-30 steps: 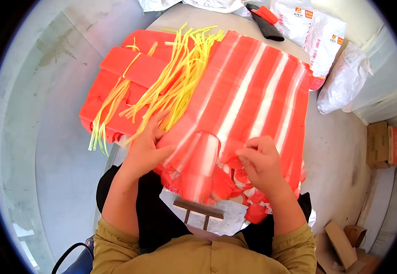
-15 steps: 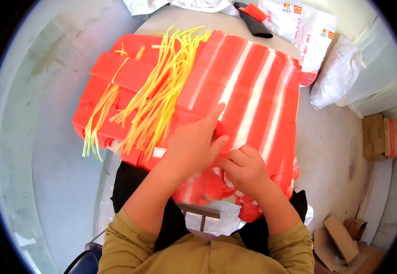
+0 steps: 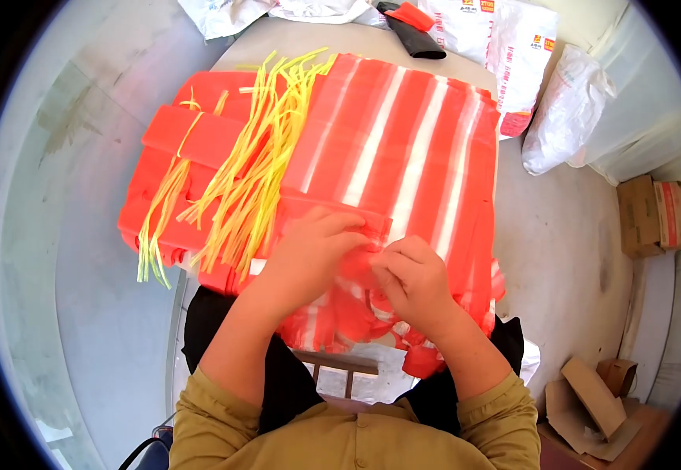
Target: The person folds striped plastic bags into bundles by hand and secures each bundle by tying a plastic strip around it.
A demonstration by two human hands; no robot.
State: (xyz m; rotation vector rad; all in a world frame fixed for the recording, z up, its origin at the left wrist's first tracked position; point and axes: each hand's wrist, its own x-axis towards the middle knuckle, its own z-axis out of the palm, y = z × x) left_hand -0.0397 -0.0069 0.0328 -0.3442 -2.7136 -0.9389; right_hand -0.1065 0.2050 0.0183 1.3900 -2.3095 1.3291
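A stack of red-and-white striped plastic bags (image 3: 387,141) lies in front of me, its stripes running away from my body. At the near edge, my left hand (image 3: 313,254) is closed with bent fingers on the red film of a plastic bag. Close beside it on the right, my right hand (image 3: 412,278) pinches the same crumpled film between thumb and fingers. Some of the film between the hands is blurred. Loose crumpled red-and-white plastic (image 3: 340,321) hangs below them over the near edge.
Yellow plastic strips (image 3: 258,172) lie across folded red bundles (image 3: 199,141) to the left. Printed white sacks (image 3: 521,63) and a black-and-red roll (image 3: 415,35) are at the back. A stuffed white sack (image 3: 564,117) and cardboard boxes (image 3: 642,215) stand right. An opened carton (image 3: 591,407) lies lower right.
My left hand's raised index finger has come down and bent in towards the film. My right hand stays near it, still pinching. The whole view has shifted slightly.
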